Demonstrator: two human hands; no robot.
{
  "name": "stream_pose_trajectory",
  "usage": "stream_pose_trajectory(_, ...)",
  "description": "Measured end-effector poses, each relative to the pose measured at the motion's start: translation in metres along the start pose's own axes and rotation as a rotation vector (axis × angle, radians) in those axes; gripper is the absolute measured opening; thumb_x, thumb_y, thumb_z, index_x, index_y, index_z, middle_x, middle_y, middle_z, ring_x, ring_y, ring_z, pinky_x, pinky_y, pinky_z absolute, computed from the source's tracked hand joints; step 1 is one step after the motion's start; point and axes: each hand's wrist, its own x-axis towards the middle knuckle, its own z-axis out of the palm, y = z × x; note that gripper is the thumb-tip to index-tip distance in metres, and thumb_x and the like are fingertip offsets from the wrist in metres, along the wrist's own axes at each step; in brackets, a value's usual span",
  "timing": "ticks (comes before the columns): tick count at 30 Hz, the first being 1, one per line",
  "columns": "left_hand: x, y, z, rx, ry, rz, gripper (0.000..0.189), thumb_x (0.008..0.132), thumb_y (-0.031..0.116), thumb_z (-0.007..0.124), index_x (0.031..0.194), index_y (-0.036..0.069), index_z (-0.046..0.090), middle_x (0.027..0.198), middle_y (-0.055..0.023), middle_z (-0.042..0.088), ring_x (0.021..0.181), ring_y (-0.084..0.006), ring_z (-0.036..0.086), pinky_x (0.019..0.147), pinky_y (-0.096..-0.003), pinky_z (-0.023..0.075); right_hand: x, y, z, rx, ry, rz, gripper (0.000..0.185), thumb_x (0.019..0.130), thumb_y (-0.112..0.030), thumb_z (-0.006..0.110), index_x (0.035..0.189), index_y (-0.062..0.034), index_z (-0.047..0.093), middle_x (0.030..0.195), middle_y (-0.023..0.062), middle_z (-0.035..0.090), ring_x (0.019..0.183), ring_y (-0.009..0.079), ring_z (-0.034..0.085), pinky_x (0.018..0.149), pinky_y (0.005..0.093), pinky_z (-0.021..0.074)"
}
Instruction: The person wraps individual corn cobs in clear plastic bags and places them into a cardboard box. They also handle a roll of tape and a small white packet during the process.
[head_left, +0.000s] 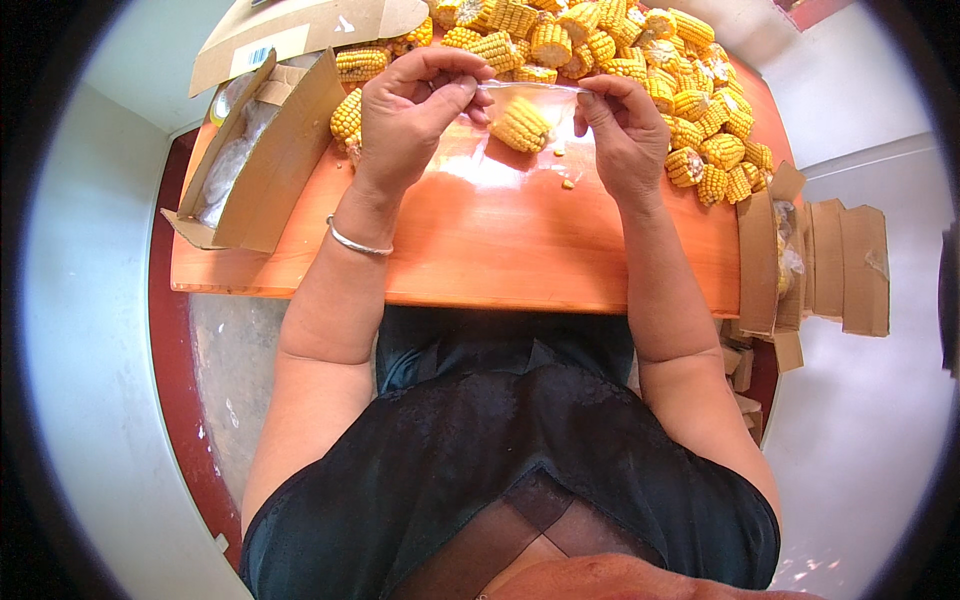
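Between my two hands a clear plastic bag (529, 90) is stretched by its top edge, with a cut piece of corn cob (521, 126) inside it. My left hand (420, 105) pinches the left end of that edge between thumb and fingers. The right end is pinched by my right hand (626, 131). Below the bag, two loose kernels (568, 184) lie on the orange wooden table (495, 255). Glare on the tabletop blurs the bag's lower part. Just left of my left wrist lies another corn piece (346, 116).
A large heap of cut corn cobs (585, 34) covers the table's far side and curves down the right. At the left stands an open cardboard box (300, 150) of clear plastic bags (236, 161). Another cardboard box (759, 262), holding bagged corn, is at the right edge beside stacked cardboard (844, 262).
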Motion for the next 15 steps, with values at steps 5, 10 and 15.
stream_pose_trajectory(5,0.001,0.000,-0.003,0.050,-0.089,0.027,0.039,0.080,-0.006,0.061,0.118,0.000,0.057,0.102,-0.0080,0.062,0.075,-0.0091,0.060,0.065,-0.0219,0.0529,0.001,-0.001,-0.002,0.054,-0.012,0.031,0.008,0.089,0.000,0.064,0.097,-0.0014,0.063,0.076,0.0008,0.061,0.067,0.0067,0.057,0.060,0.0203,0.0481)
stream_pose_trajectory(10,-0.002,-0.002,0.002,0.380,-0.132,-0.063,0.058,0.080,-0.002,0.066,0.134,0.004,0.047,0.118,-0.0041,0.053,0.072,-0.0048,0.048,0.066,-0.0192,0.0453,0.002,0.000,-0.003,0.145,-0.034,0.064,0.013,0.086,0.004,0.065,0.098,-0.0001,0.063,0.078,0.0011,0.062,0.068,0.0073,0.058,0.062,0.0210,0.0494)
stream_pose_trajectory(15,0.000,-0.024,-0.002,0.537,-0.096,-0.058,0.020,0.086,0.005,0.068,0.105,0.000,0.066,0.085,0.0022,0.063,0.069,-0.0023,0.053,0.060,-0.0185,0.0436,0.002,-0.001,-0.004,0.241,-0.078,0.036,0.031,0.082,0.006,0.065,0.112,-0.0007,0.058,0.097,0.0040,0.060,0.078,0.0084,0.058,0.066,0.0210,0.0494)
